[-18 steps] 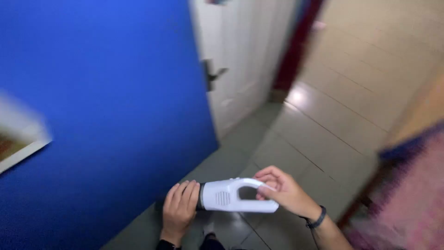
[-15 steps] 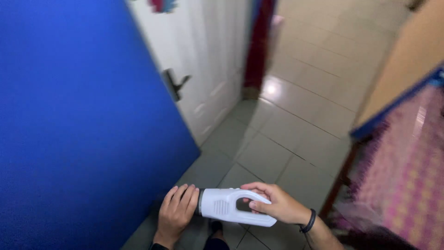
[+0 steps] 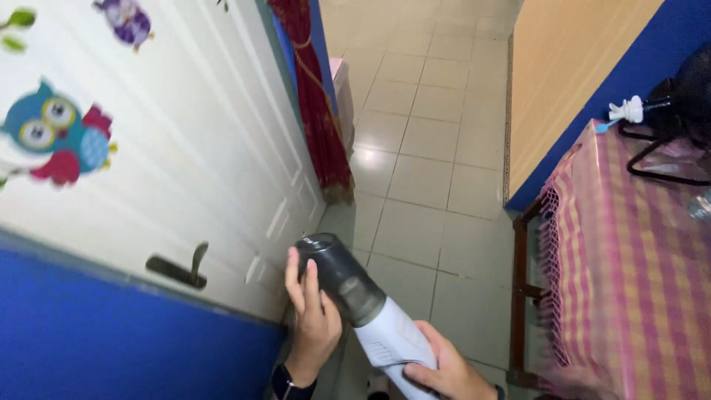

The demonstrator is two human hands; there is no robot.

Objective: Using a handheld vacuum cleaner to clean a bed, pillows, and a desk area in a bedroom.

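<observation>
A white handheld vacuum with a dark translucent front canister points up and away from me. My left hand wraps around the canister from the left. My right hand grips the white handle end near the bottom edge of the view. A dark watch sits on my left wrist.
A white door with owl stickers and a dark lever handle stands at left, above a blue wall. A red curtain hangs beyond it. A table with a pink checked cloth stands at right. Tiled floor stretches ahead.
The view has swung right and up, from the blue wall to the white door and the table. The vacuum has turned from lying sideways to pointing away from me, with both hands still on it.
</observation>
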